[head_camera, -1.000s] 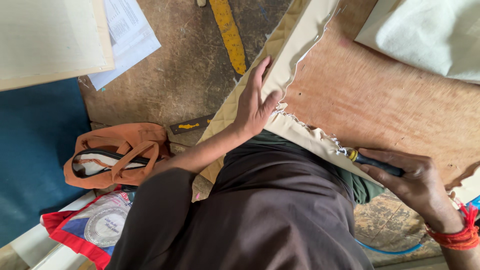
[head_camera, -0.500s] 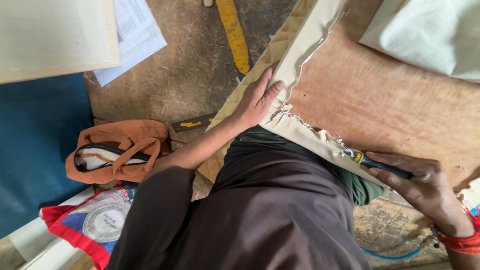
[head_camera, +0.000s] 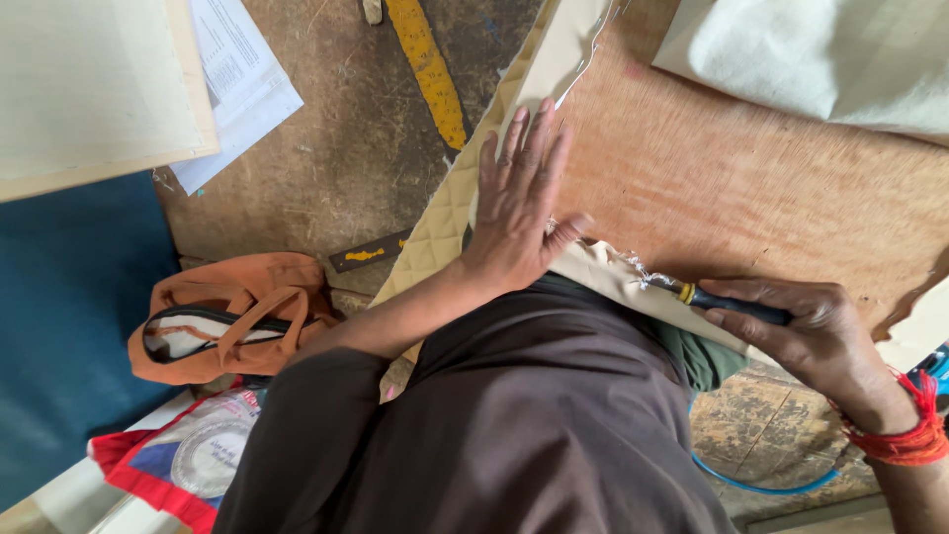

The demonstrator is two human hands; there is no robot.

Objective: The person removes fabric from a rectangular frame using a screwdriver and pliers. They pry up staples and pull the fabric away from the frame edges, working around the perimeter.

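My left hand lies flat, fingers spread, on the beige quilted fabric folded over the edge of a brown plywood board. My right hand grips a black-handled tool with a yellow collar. Its metal tip points left into the frayed fabric edge with staples along the board's near side. A red thread band circles my right wrist.
An orange bag lies on the floor at left, beside a red-edged sack. A blue surface, a pale panel and papers are at upper left. White cloth rests on the board.
My left hand slid further up onto the fabric and board edge and flattened. My right hand with the tool shifted slightly left along the stapled edge.
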